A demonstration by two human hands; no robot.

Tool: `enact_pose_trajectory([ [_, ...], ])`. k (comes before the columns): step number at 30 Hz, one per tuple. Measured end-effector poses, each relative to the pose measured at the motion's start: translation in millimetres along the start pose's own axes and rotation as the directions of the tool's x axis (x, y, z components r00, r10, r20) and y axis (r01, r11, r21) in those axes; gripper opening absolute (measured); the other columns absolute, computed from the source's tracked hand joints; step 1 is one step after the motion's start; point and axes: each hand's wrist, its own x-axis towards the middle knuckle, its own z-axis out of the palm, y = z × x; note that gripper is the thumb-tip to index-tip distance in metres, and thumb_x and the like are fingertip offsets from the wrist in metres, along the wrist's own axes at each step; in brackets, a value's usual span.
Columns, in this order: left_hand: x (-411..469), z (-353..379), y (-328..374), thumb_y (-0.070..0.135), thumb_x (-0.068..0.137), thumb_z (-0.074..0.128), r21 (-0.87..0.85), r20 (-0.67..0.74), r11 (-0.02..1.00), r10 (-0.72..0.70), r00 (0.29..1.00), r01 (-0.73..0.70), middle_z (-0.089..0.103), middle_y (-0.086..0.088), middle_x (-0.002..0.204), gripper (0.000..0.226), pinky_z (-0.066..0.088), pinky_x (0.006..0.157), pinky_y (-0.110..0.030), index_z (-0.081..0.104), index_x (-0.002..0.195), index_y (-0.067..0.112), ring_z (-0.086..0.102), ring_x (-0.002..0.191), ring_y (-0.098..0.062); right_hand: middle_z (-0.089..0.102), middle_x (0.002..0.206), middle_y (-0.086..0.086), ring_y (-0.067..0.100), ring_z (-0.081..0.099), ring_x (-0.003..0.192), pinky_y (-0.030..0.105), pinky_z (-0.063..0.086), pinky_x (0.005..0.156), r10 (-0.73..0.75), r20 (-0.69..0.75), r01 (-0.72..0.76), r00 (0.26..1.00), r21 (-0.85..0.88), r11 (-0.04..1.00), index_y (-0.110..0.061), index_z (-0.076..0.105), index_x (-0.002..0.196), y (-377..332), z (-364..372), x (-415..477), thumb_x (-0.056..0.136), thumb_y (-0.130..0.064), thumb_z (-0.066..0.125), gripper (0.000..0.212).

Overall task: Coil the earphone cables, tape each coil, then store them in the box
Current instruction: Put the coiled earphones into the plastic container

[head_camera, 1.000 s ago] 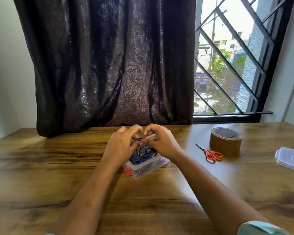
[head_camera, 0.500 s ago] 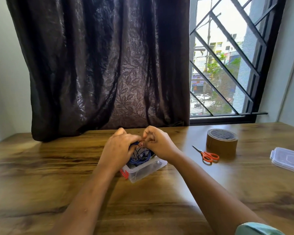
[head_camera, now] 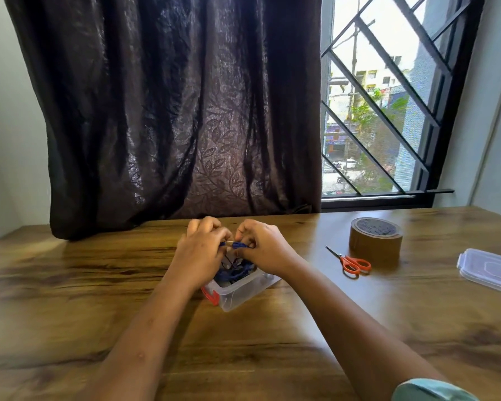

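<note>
Where the view's near edge cuts off both forearms, a pale green sleeve (head_camera: 428,390) shows at the right elbow. The two arms reach forward over the brown, dark-streaked wooden table (head_camera: 70,285). A wide stretch of grain lies between that near edge and the one small clear plastic box (head_camera: 240,293). The box is rectangular with rounded corners, sits skewed to the table's edge, and has one red latch visible on its left end. More wood runs to its left as far as the curtain hem.

Inside the box lies a bundle of dark blue earphone cable (head_camera: 232,274), and a strand of it rises to the hands just above the rim. The left hand (head_camera: 198,251) and right hand (head_camera: 265,248) meet knuckle to knuckle, fingers curled, each pinching that strand between thumb and fingertips.

Right of the box, and well apart from it, lies one pair of orange-handled steel scissors (head_camera: 352,263), blades pointing back and left. Just behind them is one fat roll of brown packing tape (head_camera: 376,237), lying flat. One clear plastic lid (head_camera: 489,269) rests near the right edge.

At the far edge hangs a dark brown, glossy, leaf-patterned curtain (head_camera: 171,111). Beside it is a window with a black diagonal metal grille (head_camera: 388,111).
</note>
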Motion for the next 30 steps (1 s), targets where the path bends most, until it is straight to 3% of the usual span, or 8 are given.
enact_pose_trajectory([
  [2, 1, 0, 0, 0.032, 0.092, 0.053, -0.013, 0.06, 0.999, -0.049, 0.997, 0.05, 0.035, 0.008, 0.136, 0.022, 0.039, 0.096, -0.036, 0.06, 0.113, 0.028, 0.027, 0.124, -0.015, 0.058, 0.086, -0.008, 0.003, 0.054, 0.074, 0.006, 0.046, 0.062, -0.015, -0.029, 0.013, 0.999, -0.053, 0.998, -0.012, 0.063, 0.094, 0, -1, 1, 0.081, -0.009, 0.07, 0.015],
  [7, 3, 2, -2, 0.037, 0.089, 0.058, -0.078, 0.166, 0.989, -0.11, 0.98, 0.124, 0.031, 0.01, 0.142, 0.022, 0.033, 0.103, -0.038, 0.065, 0.108, 0.029, 0.023, 0.127, -0.016, 0.062, 0.089, -0.004, 0.011, 0.059, 0.08, 0.013, 0.048, 0.062, 0.03, -0.026, -0.033, 0.999, -0.136, 0.99, -0.02, 0.065, 0.087, 7, 7, 7, 0.086, -0.006, 0.062, 0.014],
  [12, 3, 4, -3, 0.031, 0.085, 0.064, -0.131, 0.178, 0.973, -0.164, 0.97, 0.189, 0.036, 0.008, 0.14, 0.022, 0.029, 0.102, -0.032, 0.068, 0.106, 0.026, 0.025, 0.127, -0.017, 0.063, 0.085, -0.005, 0.012, 0.061, 0.076, 0.028, 0.054, 0.065, 0.065, -0.029, -0.07, 0.997, -0.214, 0.974, -0.03, 0.059, 0.081, 9, 12, 8, 0.089, -0.013, 0.057, 0.02],
  [20, 1, 3, -2, 0.03, 0.082, 0.067, -0.203, 0.201, 0.956, -0.17, 0.965, 0.211, 0.038, 0.009, 0.137, 0.029, 0.029, 0.104, -0.035, 0.066, 0.111, 0.032, 0.026, 0.129, -0.015, 0.065, 0.092, -0.001, 0.014, 0.061, 0.079, 0.021, 0.048, 0.062, 0.122, -0.031, -0.126, 0.992, -0.264, 0.956, -0.03, 0.058, 0.077, 7, 10, 6, 0.087, -0.005, 0.056, 0.027],
  [22, 1, 2, -2, 0.026, 0.081, 0.068, -0.247, 0.184, 0.949, -0.153, 0.971, 0.196, 0.038, 0.009, 0.135, 0.033, 0.03, 0.102, -0.033, 0.063, 0.113, 0.034, 0.027, 0.128, -0.015, 0.064, 0.094, 0.0, 0.016, 0.061, 0.081, 0.024, 0.052, 0.065, 0.128, -0.044, -0.135, 0.991, -0.269, 0.954, -0.03, 0.059, 0.078, 7, 10, 6, 0.087, -0.005, 0.056, 0.027],
  [26, 0, 1, -2, 0.017, 0.076, 0.069, -0.339, 0.125, 0.931, -0.099, 0.987, 0.136, 0.04, 0.014, 0.12, 0.029, 0.03, 0.097, -0.031, 0.055, 0.085, 0.04, 0.03, 0.124, -0.015, 0.063, 0.094, -0.001, 0.019, 0.062, 0.084, 0.037, 0.058, 0.074, 0.147, -0.074, -0.162, 0.986, -0.262, 0.952, -0.031, 0.057, 0.079, 6, 12, 6, 0.088, -0.006, 0.055, 0.026],
  [28, -1, 0, -1, 0.02, 0.077, 0.07, -0.309, 0.143, 0.943, -0.079, 0.987, 0.12, 0.039, 0.015, 0.12, 0.026, 0.03, 0.098, -0.032, 0.056, 0.072, 0.042, 0.029, 0.123, -0.014, 0.062, 0.094, -0.001, 0.019, 0.062, 0.084, 0.033, 0.057, 0.071, 0.141, -0.089, -0.159, 0.986, -0.249, 0.955, -0.031, 0.056, 0.079, 7, 12, 6, 0.088, -0.005, 0.053, 0.027],
  [30, -1, 0, -1, 0.027, 0.079, 0.069, -0.247, 0.157, 0.963, -0.073, 0.985, 0.111, 0.04, 0.013, 0.129, 0.015, 0.03, 0.099, -0.031, 0.064, 0.076, 0.04, 0.028, 0.124, -0.012, 0.062, 0.089, -0.001, 0.014, 0.059, 0.077, 0.018, 0.048, 0.058, 0.124, -0.098, -0.143, 0.987, -0.214, 0.966, -0.028, 0.058, 0.078, 8, 9, 6, 0.088, -0.002, 0.052, 0.029],
])
